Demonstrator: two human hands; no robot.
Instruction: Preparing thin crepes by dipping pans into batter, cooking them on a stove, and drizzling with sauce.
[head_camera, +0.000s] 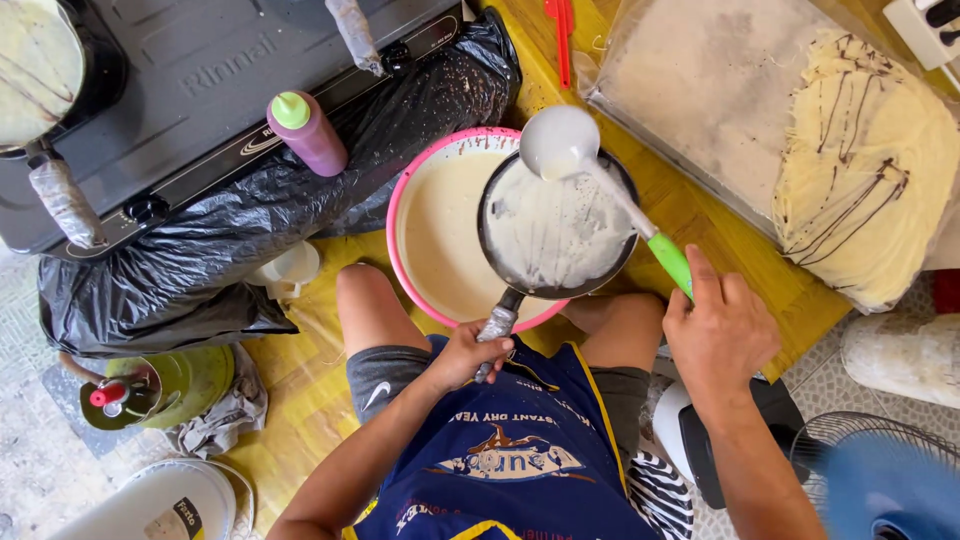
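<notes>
Head view: a small black batter-coated frying pan (556, 228) is gripped by the left hand (470, 353) over a pink-rimmed batter basin (425, 200), catching drips; a green-handled white ladle (600, 180) is clasped by the right hand (718, 335).

At frame centre, a dark matt metal pan (556, 228), smeared with wet glossy batter, sits over a smooth pink plastic basin (412, 185). The ladle (565, 142) has a green plastic handle. Crinkled glossy black plastic sheeting (250, 225) lies at left on the yellow wooden floor (700, 215).

One head-worn camera looks straight down, close above the lap.
</notes>
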